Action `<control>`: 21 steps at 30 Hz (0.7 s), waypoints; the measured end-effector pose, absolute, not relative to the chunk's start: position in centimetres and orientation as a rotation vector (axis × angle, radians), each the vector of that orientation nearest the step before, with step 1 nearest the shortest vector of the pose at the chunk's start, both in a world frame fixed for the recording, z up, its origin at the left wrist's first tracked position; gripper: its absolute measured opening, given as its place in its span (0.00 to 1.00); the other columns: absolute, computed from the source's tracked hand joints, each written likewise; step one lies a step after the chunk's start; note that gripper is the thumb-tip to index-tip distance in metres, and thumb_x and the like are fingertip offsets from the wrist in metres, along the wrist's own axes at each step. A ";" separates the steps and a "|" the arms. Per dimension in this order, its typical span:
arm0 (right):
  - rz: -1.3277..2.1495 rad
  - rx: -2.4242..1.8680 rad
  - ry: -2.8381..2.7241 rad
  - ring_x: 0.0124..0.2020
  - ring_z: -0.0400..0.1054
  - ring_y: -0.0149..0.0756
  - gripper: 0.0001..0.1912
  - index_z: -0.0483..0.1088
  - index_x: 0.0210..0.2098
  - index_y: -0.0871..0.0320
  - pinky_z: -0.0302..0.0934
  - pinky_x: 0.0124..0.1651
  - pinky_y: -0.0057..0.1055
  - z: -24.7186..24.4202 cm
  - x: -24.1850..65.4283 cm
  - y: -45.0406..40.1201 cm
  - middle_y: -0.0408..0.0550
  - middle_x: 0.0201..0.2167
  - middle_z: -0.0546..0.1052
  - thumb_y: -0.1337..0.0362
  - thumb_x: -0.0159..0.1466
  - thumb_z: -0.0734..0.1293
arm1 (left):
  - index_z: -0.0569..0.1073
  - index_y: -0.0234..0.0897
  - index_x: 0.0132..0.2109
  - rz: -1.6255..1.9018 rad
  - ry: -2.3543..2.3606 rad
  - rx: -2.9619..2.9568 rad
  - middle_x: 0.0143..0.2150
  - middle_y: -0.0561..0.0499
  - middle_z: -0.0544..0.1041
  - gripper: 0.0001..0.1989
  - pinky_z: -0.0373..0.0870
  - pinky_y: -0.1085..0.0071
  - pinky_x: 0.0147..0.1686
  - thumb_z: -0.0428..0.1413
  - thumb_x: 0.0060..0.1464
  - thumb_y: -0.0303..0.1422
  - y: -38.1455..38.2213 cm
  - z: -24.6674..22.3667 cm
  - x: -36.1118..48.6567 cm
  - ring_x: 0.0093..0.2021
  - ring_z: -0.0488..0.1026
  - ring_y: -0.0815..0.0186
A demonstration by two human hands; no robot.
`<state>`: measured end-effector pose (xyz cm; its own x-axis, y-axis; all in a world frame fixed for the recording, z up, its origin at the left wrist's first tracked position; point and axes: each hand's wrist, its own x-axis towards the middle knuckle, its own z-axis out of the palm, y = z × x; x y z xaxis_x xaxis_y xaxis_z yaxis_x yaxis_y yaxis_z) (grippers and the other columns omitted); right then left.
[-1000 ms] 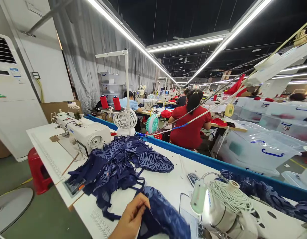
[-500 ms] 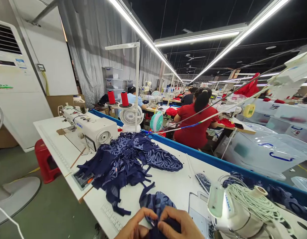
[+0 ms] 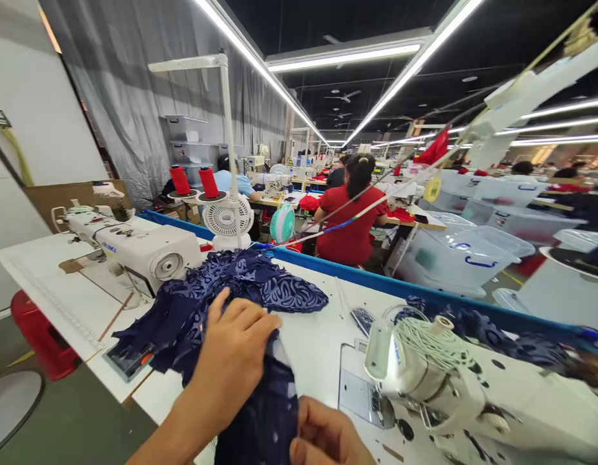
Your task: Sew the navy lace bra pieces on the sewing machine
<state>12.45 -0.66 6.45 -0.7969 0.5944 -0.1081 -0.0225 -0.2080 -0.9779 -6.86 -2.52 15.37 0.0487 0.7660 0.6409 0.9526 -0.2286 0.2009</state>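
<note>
A dark navy fabric piece (image 3: 260,413), with a paler curved edge, stands up before me at the bottom centre. My left hand (image 3: 234,358) is curled over its upper end, back of the hand towards me; the fingertips are partly hidden. Lower down, my right hand (image 3: 330,433) pinches the right edge of the same piece between thumb and fingers. Behind my left hand lies a heap of navy patterned fabric pieces (image 3: 292,290) with loose strips. To the right of my hands is a white sewing machine (image 3: 425,368), its plate bare of cloth.
A second sewing machine (image 3: 144,248) stands at the left, near a white fan (image 3: 228,219) and red thread cones (image 3: 209,183). A blue trough (image 3: 357,271) runs along the table's far edge. Beyond it sits a person in red (image 3: 350,223), near clear plastic bins (image 3: 444,258).
The view has turned right. My hands were pinched together low over the fabric; now the left reaches up and forward, while the right stays low on the piece's edge, with the piece raised between them.
</note>
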 end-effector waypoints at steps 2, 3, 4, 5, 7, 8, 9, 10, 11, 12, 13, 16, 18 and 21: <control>1.890 -0.872 -1.586 0.18 0.53 0.24 0.26 0.63 0.39 0.55 0.54 0.23 0.23 4.5 15.4 -0.2 0.35 0.21 0.61 0.40 0.56 0.68 | 0.74 0.41 0.44 -0.590 -1.785 -2.242 0.38 0.50 0.77 0.16 0.47 0.39 0.62 0.52 0.54 0.19 1.4 13.7 -3.3 0.46 0.71 0.58; 1.740 -1.017 -1.638 0.17 0.53 0.24 0.25 0.62 0.44 0.55 0.55 0.22 0.24 3.5 17.1 0.0 0.34 0.22 0.61 0.42 0.59 0.67 | 0.75 0.38 0.41 -0.510 -1.747 -2.339 0.37 0.48 0.77 0.13 0.49 0.37 0.61 0.53 0.52 0.18 3.3 12.2 -1.7 0.45 0.72 0.56; 1.534 -1.144 -1.738 0.17 0.55 0.26 0.24 0.61 0.47 0.55 0.57 0.22 0.25 2.7 18.7 0.0 0.35 0.22 0.63 0.46 0.61 0.66 | 0.75 0.38 0.38 -0.460 -1.712 -2.423 0.35 0.49 0.77 0.11 0.52 0.38 0.60 0.54 0.52 0.19 4.8 10.5 -0.2 0.44 0.72 0.56; 1.277 -1.220 -1.869 0.19 0.59 0.29 0.21 0.61 0.50 0.55 0.60 0.24 0.27 2.0 20.3 0.0 0.37 0.24 0.65 0.50 0.63 0.65 | 0.75 0.37 0.36 -0.419 -1.692 -2.481 0.34 0.49 0.76 0.11 0.55 0.39 0.59 0.53 0.53 0.19 6.1 8.9 1.0 0.44 0.73 0.56; 0.753 -1.239 -2.120 0.29 0.67 0.35 0.15 0.64 0.51 0.55 0.65 0.32 0.32 1.3 22.7 -0.4 0.45 0.31 0.71 0.59 0.66 0.62 | 0.74 0.35 0.43 -0.399 -1.699 -2.505 0.40 0.45 0.75 0.13 0.57 0.38 0.57 0.50 0.56 0.19 7.4 6.5 2.6 0.48 0.71 0.53; 0.538 -1.196 -2.222 0.35 0.69 0.38 0.13 0.66 0.50 0.55 0.66 0.36 0.34 1.2 23.5 -0.7 0.50 0.36 0.72 0.63 0.67 0.60 | 0.73 0.34 0.48 -0.404 -1.711 -2.495 0.45 0.43 0.74 0.15 0.58 0.39 0.57 0.48 0.57 0.19 7.6 5.8 3.1 0.51 0.70 0.51; 0.375 -1.135 -2.304 0.40 0.69 0.40 0.13 0.67 0.49 0.55 0.66 0.40 0.35 1.4 24.1 -0.9 0.52 0.40 0.73 0.66 0.67 0.59 | 0.70 0.33 0.51 -0.411 -1.718 -2.487 0.48 0.40 0.73 0.17 0.60 0.40 0.56 0.47 0.58 0.19 7.4 5.5 3.4 0.53 0.68 0.50; 0.263 -1.068 -2.371 0.43 0.68 0.40 0.13 0.68 0.49 0.56 0.65 0.42 0.36 1.6 24.4 -1.0 0.53 0.43 0.73 0.69 0.67 0.58 | 0.69 0.32 0.52 -0.412 -1.715 -2.493 0.50 0.39 0.72 0.18 0.63 0.44 0.55 0.46 0.58 0.19 7.0 5.4 3.6 0.53 0.68 0.51; 0.192 -1.001 -2.426 0.44 0.68 0.40 0.13 0.69 0.48 0.56 0.65 0.42 0.35 1.8 24.6 -1.1 0.53 0.44 0.73 0.71 0.67 0.58 | 0.70 0.33 0.51 -0.400 -1.702 -2.519 0.49 0.40 0.73 0.17 0.67 0.49 0.52 0.45 0.58 0.18 6.3 5.3 3.7 0.51 0.70 0.53; 0.152 -0.940 -2.469 0.43 0.68 0.38 0.14 0.69 0.48 0.57 0.64 0.42 0.34 2.0 24.7 -1.1 0.52 0.44 0.73 0.73 0.67 0.58 | 0.71 0.34 0.47 -0.378 -1.671 -2.574 0.45 0.42 0.74 0.15 0.71 0.56 0.49 0.45 0.58 0.18 5.4 5.2 3.9 0.47 0.72 0.56; 0.133 -0.892 -2.500 0.42 0.67 0.37 0.14 0.70 0.47 0.57 0.63 0.42 0.33 2.2 24.9 -1.1 0.51 0.43 0.74 0.74 0.67 0.58 | 0.72 0.35 0.43 -0.353 -1.630 -2.638 0.42 0.45 0.76 0.13 0.73 0.61 0.46 0.46 0.59 0.19 4.4 4.9 4.0 0.44 0.73 0.59; 0.146 -0.833 -2.540 0.39 0.66 0.35 0.14 0.70 0.46 0.58 0.60 0.40 0.33 2.2 25.6 -0.9 0.48 0.39 0.76 0.75 0.68 0.58 | 0.69 0.31 0.52 -0.365 -1.494 -2.765 0.52 0.39 0.75 0.14 0.71 0.57 0.52 0.54 0.61 0.32 1.9 3.0 4.4 0.53 0.72 0.54; 0.169 -0.820 -2.541 0.40 0.66 0.36 0.14 0.71 0.46 0.58 0.58 0.41 0.34 2.0 26.3 -0.8 0.48 0.39 0.76 0.76 0.68 0.57 | 0.61 0.25 0.61 -0.402 -1.440 -2.779 0.62 0.31 0.66 0.31 0.61 0.48 0.60 0.55 0.60 0.42 1.2 1.5 4.5 0.63 0.63 0.47; 0.215 -0.816 -2.519 0.41 0.66 0.36 0.14 0.71 0.46 0.58 0.57 0.43 0.35 1.7 27.2 -0.5 0.48 0.40 0.76 0.76 0.68 0.57 | 0.54 0.26 0.66 -0.400 -1.383 -2.865 0.66 0.31 0.61 0.36 0.54 0.44 0.63 0.51 0.61 0.48 2.1 0.6 4.6 0.66 0.58 0.48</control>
